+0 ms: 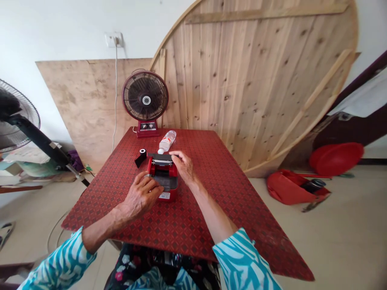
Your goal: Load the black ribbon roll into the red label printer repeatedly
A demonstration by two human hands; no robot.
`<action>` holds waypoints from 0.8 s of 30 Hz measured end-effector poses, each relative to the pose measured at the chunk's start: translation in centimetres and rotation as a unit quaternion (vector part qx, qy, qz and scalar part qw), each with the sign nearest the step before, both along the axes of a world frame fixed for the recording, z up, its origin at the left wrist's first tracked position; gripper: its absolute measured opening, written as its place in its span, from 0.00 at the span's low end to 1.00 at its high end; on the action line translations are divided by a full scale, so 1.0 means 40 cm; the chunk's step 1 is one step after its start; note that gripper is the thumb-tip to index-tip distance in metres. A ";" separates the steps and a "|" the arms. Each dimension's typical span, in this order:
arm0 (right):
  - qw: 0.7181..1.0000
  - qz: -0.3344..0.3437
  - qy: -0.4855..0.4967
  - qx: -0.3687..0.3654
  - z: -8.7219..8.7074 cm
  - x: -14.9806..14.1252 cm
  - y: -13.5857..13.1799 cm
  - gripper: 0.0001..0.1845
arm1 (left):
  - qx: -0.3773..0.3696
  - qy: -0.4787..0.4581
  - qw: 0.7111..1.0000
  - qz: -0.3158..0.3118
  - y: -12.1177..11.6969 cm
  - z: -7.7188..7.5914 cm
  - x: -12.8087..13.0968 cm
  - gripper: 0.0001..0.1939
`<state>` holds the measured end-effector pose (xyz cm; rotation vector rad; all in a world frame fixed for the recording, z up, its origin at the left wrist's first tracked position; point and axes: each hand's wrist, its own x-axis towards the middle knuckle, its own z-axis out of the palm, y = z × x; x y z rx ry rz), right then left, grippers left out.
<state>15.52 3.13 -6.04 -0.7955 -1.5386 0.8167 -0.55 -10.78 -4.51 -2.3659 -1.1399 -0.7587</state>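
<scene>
A small red machine [171, 194] with a black inside stands on the table, its dark lid [160, 156] tipped up at the back. My left hand [144, 192] rests over the machine's near left side with its fingers bent around the edge, covering part of it. At the lid's right corner, the thumb and forefinger of my right hand [184, 165] pinch the edge. Just left of the lid lies a black roll [142, 155] with a white core and a loose dark tail. Behind the machine, a clear plastic bottle [168, 141] with a red and white label lies on its side.
The machine is on a table with a red patterned cover [205, 217]. A dark red fan [145, 98] stands at its back edge. On the floor are a black standing fan [45, 141] at left, and a red bag [284, 188] and red basin [337, 159] at right.
</scene>
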 end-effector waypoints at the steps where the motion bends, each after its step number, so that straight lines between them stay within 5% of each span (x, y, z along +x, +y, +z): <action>1: 1.000 0.013 -0.009 0.006 -0.006 0.009 -0.015 0.11 | 0.001 -0.004 1.000 0.008 -0.005 -0.004 0.001 0.10; 8: 0.992 0.017 -0.078 0.094 -0.084 0.047 -0.110 0.16 | -0.022 -0.038 0.999 0.020 -0.037 -0.025 0.001 0.11; 12: 0.990 0.004 -0.087 0.110 -0.114 0.046 -0.124 0.16 | -0.049 -0.204 0.977 0.028 0.011 -0.021 -0.046 0.10; 17: 0.991 -0.009 -0.076 0.112 -0.125 0.036 -0.124 0.18 | -0.192 -0.494 0.844 0.084 0.135 -0.055 -0.104 0.22; 24: 0.987 -0.047 -0.059 0.140 -0.144 0.024 -0.136 0.17 | -0.364 -0.630 0.681 0.085 0.181 -0.105 -0.074 0.32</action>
